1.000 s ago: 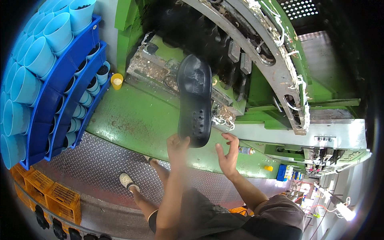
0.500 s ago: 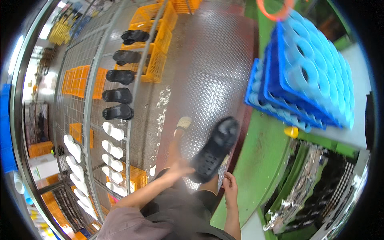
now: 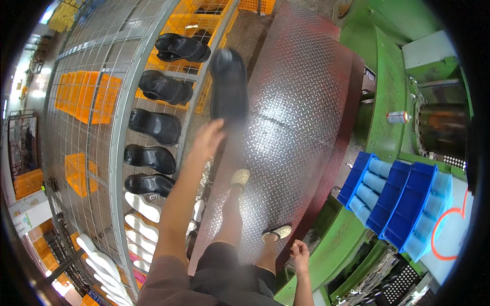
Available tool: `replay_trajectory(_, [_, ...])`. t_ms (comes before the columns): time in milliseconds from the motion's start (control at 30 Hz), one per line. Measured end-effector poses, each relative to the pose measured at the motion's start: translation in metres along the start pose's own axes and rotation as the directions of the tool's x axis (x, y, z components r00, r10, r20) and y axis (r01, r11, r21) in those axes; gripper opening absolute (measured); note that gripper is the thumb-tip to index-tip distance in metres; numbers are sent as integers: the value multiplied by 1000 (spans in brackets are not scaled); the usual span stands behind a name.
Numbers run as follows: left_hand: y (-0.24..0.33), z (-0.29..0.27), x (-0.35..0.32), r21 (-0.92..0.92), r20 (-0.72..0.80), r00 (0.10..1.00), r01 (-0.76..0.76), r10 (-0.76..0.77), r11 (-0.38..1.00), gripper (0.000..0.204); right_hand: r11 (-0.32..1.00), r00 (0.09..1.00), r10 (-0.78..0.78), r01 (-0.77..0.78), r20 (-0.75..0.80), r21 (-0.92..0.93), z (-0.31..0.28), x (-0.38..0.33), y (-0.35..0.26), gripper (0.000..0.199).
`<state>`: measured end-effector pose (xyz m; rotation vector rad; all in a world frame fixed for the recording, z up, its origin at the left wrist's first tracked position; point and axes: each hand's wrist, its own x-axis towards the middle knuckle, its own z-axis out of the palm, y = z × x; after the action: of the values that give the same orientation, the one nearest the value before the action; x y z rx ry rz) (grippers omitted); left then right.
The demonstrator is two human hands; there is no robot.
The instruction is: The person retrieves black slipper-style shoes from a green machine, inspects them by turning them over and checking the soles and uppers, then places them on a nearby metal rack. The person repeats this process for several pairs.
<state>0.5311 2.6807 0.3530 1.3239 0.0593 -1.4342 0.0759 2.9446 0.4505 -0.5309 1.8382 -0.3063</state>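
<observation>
My left hand [image 3: 208, 140] reaches forward beside the wire rack, closed on the near end of a black clog [image 3: 228, 84]. The clog is slightly smeared by motion and points away from me, above the gap between rack and metal platform. Left of it, several black clogs [image 3: 155, 126] stand in a row along the rack's edge. White shoe-sole shapes [image 3: 143, 208] follow them nearer to me. My right hand [image 3: 300, 251] hangs low by the green machine, its fingers curled in with nothing visible in them.
A wire rack [image 3: 133, 86] fills the left side, with orange crates [image 3: 84, 97] beyond it. I stand on a tread-plate platform [image 3: 286, 117]. On the right, a green machine frame [image 3: 385, 92] bears a spray can [image 3: 398, 117]; blue trays [image 3: 403, 196] with light-blue cups stand nearer.
My left hand has carried the black clog forward and left, from before my body to beside the rack. The view has turned left. My right hand stays low, fingers curled.
</observation>
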Motion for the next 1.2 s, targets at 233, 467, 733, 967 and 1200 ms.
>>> replay_trajectory(233, [163,98,167,-271,65,960,-247,274,930,102,985,998,-53,58,31,-161,24,-5,-25,32])
replay_trajectory(467, [29,56,149,338,124,991,-84,45,937,58,967,994,90,-74,54,-246,33,-16,-23,33])
replay_trajectory(733, [-234,-172,-93,990,-118,993,119,-11,70,47,980,975,168,-148,144,-136,12,-33,9,33])
replay_trajectory(967, [-291,-280,-209,953,-284,945,297,-164,56,47,972,971,152,-114,185,-204,-32,-23,80,32])
replay_trajectory(1200, [-328,-208,-209,797,-427,896,313,117,517,35,965,971,138,-88,194,-247,-104,-33,140,38])
